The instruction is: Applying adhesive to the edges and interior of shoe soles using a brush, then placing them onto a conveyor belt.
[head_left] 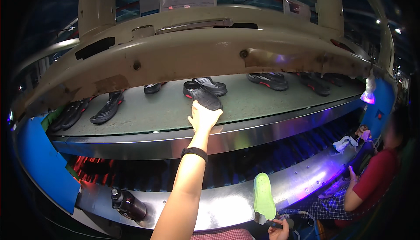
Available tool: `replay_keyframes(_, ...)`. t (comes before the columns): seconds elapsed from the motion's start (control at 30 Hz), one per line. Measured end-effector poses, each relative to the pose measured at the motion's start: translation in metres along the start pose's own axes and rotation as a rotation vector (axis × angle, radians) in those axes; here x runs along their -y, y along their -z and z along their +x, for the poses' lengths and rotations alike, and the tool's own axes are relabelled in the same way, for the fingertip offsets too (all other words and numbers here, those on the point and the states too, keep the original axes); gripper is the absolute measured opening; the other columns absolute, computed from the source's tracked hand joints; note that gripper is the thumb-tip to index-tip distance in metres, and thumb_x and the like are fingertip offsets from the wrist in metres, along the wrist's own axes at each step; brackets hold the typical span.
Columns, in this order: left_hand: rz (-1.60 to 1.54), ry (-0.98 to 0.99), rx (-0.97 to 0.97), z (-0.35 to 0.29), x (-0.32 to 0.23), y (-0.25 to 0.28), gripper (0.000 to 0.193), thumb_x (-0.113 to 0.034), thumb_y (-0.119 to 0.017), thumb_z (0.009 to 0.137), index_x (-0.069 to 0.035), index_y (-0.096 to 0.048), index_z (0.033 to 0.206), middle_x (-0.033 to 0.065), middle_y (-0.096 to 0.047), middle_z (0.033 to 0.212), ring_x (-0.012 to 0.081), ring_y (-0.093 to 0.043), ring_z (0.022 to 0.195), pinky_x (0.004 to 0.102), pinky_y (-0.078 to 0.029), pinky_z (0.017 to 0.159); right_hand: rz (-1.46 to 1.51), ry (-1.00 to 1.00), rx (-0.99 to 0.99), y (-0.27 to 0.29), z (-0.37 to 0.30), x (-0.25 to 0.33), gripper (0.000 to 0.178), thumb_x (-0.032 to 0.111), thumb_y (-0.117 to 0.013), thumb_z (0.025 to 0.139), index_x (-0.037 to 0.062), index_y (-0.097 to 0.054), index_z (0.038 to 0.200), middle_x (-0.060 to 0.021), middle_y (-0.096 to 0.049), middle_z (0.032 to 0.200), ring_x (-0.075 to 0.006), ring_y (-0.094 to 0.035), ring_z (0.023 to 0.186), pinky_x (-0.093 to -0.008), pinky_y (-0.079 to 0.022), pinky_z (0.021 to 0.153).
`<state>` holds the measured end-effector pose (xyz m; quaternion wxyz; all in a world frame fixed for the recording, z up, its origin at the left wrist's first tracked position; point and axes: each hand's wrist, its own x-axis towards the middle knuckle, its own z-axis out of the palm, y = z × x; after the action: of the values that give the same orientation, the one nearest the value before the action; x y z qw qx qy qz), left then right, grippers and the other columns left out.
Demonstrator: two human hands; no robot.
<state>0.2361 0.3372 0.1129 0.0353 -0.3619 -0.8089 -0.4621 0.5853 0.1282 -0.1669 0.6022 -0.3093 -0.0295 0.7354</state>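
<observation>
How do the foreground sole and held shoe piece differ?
Colour: the sole is lime green; the shoe piece is black with red.
Place: the sole lies on the metal ledge; the shoe piece is over the grey-green surface.
Contact: the left grip holds the shoe piece, not the sole.
Both are elongated.

Shoes (202, 94) lie on the belt (153, 111), upper middle. Below, the bench (227, 205) carries a bottle (130, 206) lower left and a sole (264, 196) right of centre.
</observation>
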Motion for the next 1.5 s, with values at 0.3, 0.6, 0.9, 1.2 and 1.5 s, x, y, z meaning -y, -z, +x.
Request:
replay_keyframes(0.3,0.0,-0.007,-0.048,-0.005,0.0,-0.002,0.101,-0.043,-0.076,0.058,-0.002,-0.02,0.131,0.023,-0.043,0.123,0.0324,-0.044,0.116,0.044,-0.026,0.103,-0.043,0.016,0.017,0.001,-0.006,0.002,0.029,0.021,-0.053,0.088,0.0068,-0.048,0.112,-0.0095,-0.06,0.087,-0.0225,-0.06,0.072,-0.0278,-0.049,0.057)
replay_keyframes(0.6,-0.042,0.001,-0.073,-0.002,-0.002,-0.008,0.094,-0.036,-0.073,0.059,0.0,-0.022,0.13,0.0237,-0.045,0.118,0.0338,-0.045,0.113,0.0426,-0.031,0.1,-0.022,-0.018,-0.051,0.011,0.003,0.003,0.028,0.022,-0.052,0.089,0.0069,-0.049,0.113,-0.0104,-0.06,0.086,-0.0222,-0.059,0.069,-0.027,-0.048,0.051)
replay_keyframes(0.9,-0.061,0.049,-0.094,0.002,0.0,-0.006,0.091,-0.033,-0.075,0.056,0.001,-0.028,0.126,0.0213,-0.049,0.115,0.0329,-0.049,0.109,0.0383,-0.038,0.096,0.003,-0.05,-0.051,0.019,0.01,0.005,0.026,0.021,-0.053,0.088,0.0062,-0.052,0.109,-0.0116,-0.06,0.083,-0.0219,-0.058,0.071,-0.0274,-0.048,0.053)
replay_keyframes(1.2,-0.08,0.051,-0.113,0.0,0.002,-0.01,0.091,-0.035,-0.075,0.056,-0.001,-0.028,0.126,0.0218,-0.048,0.118,0.0334,-0.047,0.112,0.0392,-0.036,0.098,-0.048,-0.003,-0.018,0.002,-0.009,0.014,0.034,0.024,-0.055,0.087,0.0048,-0.05,0.115,-0.0095,-0.06,0.091,-0.0203,-0.059,0.074,-0.0244,-0.048,0.056)
replay_keyframes(1.5,-0.184,0.124,-0.168,0.01,0.0,-0.014,0.093,-0.029,-0.079,0.057,0.0,-0.025,0.127,0.024,-0.045,0.119,0.0356,-0.045,0.114,0.0402,-0.034,0.1,-0.076,0.049,-0.048,-0.008,-0.009,0.018,0.026,0.022,-0.055,0.086,0.0062,-0.053,0.107,-0.0072,-0.059,0.087,-0.0178,-0.058,0.07,-0.0233,-0.045,0.052)
